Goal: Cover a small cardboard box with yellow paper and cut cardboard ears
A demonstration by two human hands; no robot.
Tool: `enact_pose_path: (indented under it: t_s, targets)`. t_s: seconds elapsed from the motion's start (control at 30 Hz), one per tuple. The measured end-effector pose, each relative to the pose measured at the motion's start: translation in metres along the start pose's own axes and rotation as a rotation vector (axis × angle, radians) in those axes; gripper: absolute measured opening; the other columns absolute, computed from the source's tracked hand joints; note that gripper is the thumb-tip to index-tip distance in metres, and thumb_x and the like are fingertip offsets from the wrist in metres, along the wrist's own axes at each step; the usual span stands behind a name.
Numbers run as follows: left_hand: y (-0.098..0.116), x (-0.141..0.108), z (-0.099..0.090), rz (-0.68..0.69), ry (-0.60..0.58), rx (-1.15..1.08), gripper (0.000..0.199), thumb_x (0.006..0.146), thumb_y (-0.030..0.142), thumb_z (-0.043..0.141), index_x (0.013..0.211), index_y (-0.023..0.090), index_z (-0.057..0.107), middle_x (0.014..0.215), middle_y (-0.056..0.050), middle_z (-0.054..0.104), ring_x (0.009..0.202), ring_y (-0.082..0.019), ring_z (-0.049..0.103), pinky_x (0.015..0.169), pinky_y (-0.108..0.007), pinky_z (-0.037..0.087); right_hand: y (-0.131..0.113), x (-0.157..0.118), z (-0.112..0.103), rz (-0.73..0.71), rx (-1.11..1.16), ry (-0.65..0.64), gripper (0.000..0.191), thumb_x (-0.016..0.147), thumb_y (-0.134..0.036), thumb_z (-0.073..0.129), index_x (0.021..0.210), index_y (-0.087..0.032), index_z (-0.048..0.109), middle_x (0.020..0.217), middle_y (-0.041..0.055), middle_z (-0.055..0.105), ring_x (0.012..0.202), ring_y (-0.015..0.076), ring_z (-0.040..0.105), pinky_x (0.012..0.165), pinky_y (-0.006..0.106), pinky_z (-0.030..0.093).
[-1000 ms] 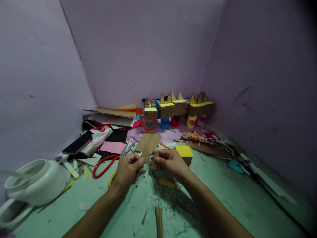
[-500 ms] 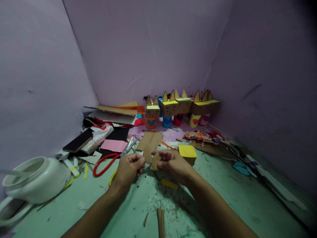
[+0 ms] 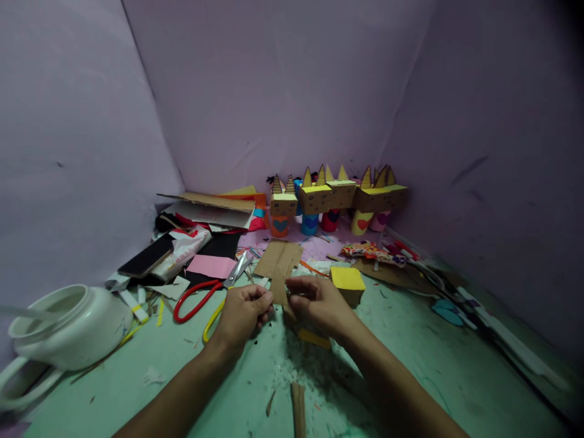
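My left hand is closed, its thumb and forefinger at the edge of a narrow piece of brown cardboard. That piece stands in front of a larger cardboard sheet. Just to its right, my right hand has its thumb and fingers apart. Under those fingers a small cut piece of cardboard shows in part, dim and partly hidden. A yellow strip lies below the right hand. Scissors with red and yellow handles lie beside my left hand.
A yellow-topped cardboard box sits right of my right hand. Cardboard figures with pointed ears line the back. At left stand a white pot and a dark phone. A cardboard strip and scraps lie in front.
My right hand's fingers have parted from the small cut cardboard piece, which now shows lower, beneath them. My left hand has shifted slightly right together with its narrow cardboard piece.
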State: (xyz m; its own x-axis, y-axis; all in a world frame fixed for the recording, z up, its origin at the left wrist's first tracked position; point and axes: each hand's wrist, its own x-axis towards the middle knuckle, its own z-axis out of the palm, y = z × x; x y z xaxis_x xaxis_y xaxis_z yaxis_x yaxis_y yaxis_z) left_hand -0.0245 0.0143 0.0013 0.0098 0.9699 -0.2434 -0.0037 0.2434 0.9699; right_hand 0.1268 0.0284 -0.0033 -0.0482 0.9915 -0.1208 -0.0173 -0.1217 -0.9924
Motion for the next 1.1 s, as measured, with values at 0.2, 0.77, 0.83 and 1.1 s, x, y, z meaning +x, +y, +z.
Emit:
enact_pose_path:
  t_s: [0.2,0.77,0.83,1.1]
  targets:
    - [0.004,-0.005,0.000,0.036,-0.065,0.029,0.024,0.058,0.036,0.063,0.054,0.015,0.053,0.043,0.004,0.050,0.035,-0.005,0.039,0.036,-0.018,0.026,-0.013,-0.010,0.003,0.075,0.178,-0.119,0.023,0.061,-0.037,0.068,0.071,-0.016,0.065,0.058,-0.0003,0.059,0.051,0.0119,0.052,0.045,0.024,0.042]
    - [0.007,-0.005,-0.003,0.031,-0.111,-0.122,0.028,0.063,0.040,0.062,0.058,0.014,0.053,0.045,0.003,0.050,0.037,-0.006,0.041,0.037,-0.017,0.028,-0.012,-0.008,0.005,0.383,0.496,-0.300,0.013,0.056,-0.005,0.062,0.068,-0.011,0.062,0.047,-0.0045,0.053,0.038,0.0050,0.046,0.040,0.015,0.048]
    - [0.007,-0.005,-0.005,0.037,-0.111,-0.079,0.026,0.064,0.036,0.062,0.057,0.014,0.052,0.045,0.003,0.049,0.037,-0.006,0.041,0.036,-0.017,0.026,-0.012,-0.008,0.005,0.393,0.524,-0.309,0.014,0.059,-0.003,0.061,0.071,-0.010,0.063,0.045,-0.0051,0.052,0.037,0.0050,0.046,0.040,0.015,0.048]
    - [0.011,-0.014,-0.006,0.610,-0.090,0.292,0.020,0.069,0.015,0.059,0.087,0.020,0.067,0.091,-0.003,0.058,0.079,-0.015,0.056,0.063,-0.023,0.045,-0.013,-0.008,-0.002,0.525,0.682,-0.403,0.022,0.073,-0.005,0.057,0.094,-0.007,0.062,0.061,0.0017,0.065,0.046,0.0075,0.060,0.047,0.015,0.051]
